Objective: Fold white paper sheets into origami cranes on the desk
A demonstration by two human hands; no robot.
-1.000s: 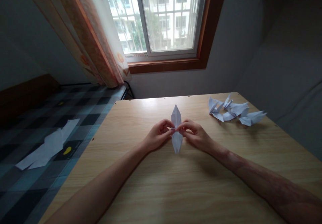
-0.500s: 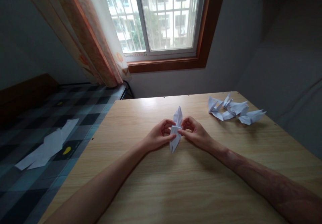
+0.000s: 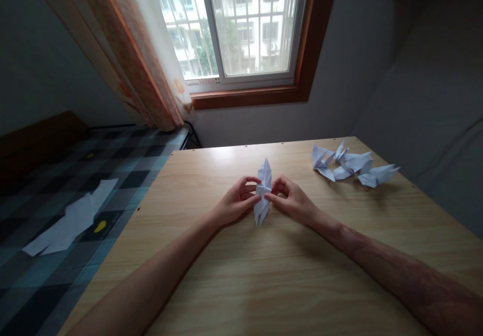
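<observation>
Between my two hands is a folded white paper piece (image 3: 263, 190), long and pointed, held above the middle of the table. Its single tip points away from me and its split end points towards me. My left hand (image 3: 241, 199) pinches its left edge, thumb on the near face. On the other edge, my right hand (image 3: 286, 195) is closed on the paper with thumb and curled fingers. Parts of the fingers behind the paper are hidden. Several finished-looking origami paper cranes (image 3: 352, 164) lie together towards the far right of the table.
The light wooden table (image 3: 211, 285) stretches beneath my arms. On the left, a bed with a checked cover (image 3: 124, 175) adjoins it, bearing white paper strips (image 3: 71, 220). A curtain (image 3: 139, 74) hangs beside the window (image 3: 256, 29) beyond the far edge.
The folded paper has tilted slightly and shifted a little to the left. My left fingers have lifted and straightened somewhat, and my right thumb has slid slightly left.
</observation>
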